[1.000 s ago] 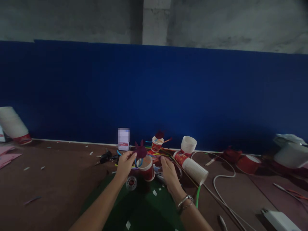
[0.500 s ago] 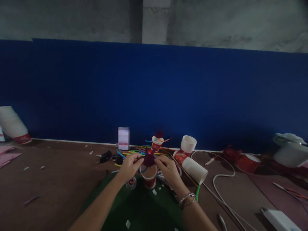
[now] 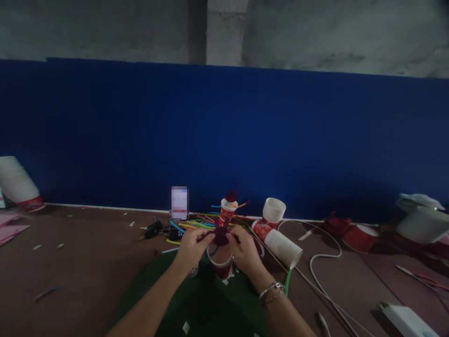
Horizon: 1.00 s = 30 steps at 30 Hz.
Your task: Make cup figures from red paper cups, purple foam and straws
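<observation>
My left hand [image 3: 191,246] and my right hand [image 3: 243,250] both pinch a dark maroon felt shape [image 3: 220,235] between their fingertips. They hold it just above the rim of a red paper cup [image 3: 221,263] that stands on a green sheet [image 3: 206,309]. A blue strip curls down from the felt shape into the cup. My right wrist wears a silver bracelet.
Behind the hands lie several coloured straws [image 3: 196,223], a decorated red cup [image 3: 227,211], stacked paper cups lying on their side [image 3: 278,243], a white cup [image 3: 273,210], black scissors [image 3: 151,230] and a white cable [image 3: 322,262]. A blue wall panel backs the brown table. More cups sit at the far left and right.
My left hand carried the felt shape rightward over the cup. My right hand came up from the table and took hold of it too; both now pinch it closer together.
</observation>
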Tool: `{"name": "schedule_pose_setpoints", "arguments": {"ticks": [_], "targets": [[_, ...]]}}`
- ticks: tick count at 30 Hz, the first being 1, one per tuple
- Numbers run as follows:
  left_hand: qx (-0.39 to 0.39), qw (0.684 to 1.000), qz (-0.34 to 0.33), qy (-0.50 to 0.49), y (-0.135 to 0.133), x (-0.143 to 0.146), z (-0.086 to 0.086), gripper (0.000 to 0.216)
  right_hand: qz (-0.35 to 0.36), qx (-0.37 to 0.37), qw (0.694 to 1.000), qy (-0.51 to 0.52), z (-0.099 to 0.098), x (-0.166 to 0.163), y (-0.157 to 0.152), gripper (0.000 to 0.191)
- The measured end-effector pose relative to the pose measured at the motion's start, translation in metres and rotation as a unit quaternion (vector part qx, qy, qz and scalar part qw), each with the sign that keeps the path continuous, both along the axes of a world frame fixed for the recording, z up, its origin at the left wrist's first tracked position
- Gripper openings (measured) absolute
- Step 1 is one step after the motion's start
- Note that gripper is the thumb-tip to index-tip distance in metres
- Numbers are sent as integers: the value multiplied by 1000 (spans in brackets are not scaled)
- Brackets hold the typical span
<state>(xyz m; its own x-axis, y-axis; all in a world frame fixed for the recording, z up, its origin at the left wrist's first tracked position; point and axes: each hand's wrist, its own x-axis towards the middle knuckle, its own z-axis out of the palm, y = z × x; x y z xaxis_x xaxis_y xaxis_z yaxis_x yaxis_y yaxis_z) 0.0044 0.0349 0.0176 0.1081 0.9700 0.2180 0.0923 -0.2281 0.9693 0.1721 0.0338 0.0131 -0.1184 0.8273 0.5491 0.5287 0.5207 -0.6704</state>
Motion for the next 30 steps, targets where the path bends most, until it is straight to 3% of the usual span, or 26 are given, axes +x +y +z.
{"name": "schedule_pose_setpoints", "arguments": {"ticks": [4,10,14,18,24,30], "targets": [[37,999,28,3,1,0,-7,19,19,-51,998,16,0,0,1,21],[-9,999,11,-37,5,1,-6,29,39,-152,977,145,-7,0,7,27],[-37,995,-21,-92,5,1,-8,56,11,-180,957,226,-9,-1,8,33],[-51,985,-119,-115,1,4,-15,89,-10,-179,945,272,-3,0,6,34],[-39,987,-134,-80,-7,10,-13,66,31,-198,941,272,0,2,6,28],[-67,985,-123,-102,-6,10,-17,69,63,-152,960,227,6,1,0,23]]}}
